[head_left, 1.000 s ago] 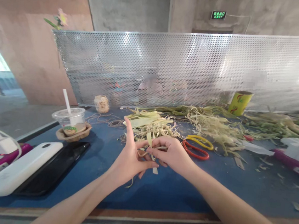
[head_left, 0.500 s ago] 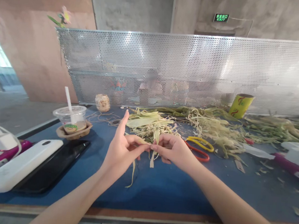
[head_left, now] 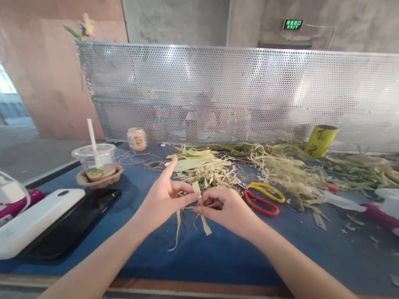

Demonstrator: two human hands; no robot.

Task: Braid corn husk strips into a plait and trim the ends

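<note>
A perforated metal screen (head_left: 248, 93) closes off the back of the blue worktop (head_left: 230, 267) — probably a divider from the space beyond. Against it, a heap of shredded plant fibre (head_left: 279, 170) spreads to the right, and a leafier pile (head_left: 194, 161) sits directly behind the hands, likely for easy reach. At far left, a white device (head_left: 27, 224) overlaps a black device (head_left: 73, 229), well apart from the plant matter.

The left hand (head_left: 162, 198) has thumb and fingers pinched on a pale plant strip (head_left: 196, 188), with 1 finger raised, seemingly to leave room. The right hand (head_left: 231, 207) meets it, its fingers clamped on the same small work; their exact contact is partly hidden. The strip is above the worktop, between both hands, perhaps gripped close for control. Scissors (head_left: 266, 212) lie just beside the right hand, 2 handle loops facing the person — convenient to grab.
</note>
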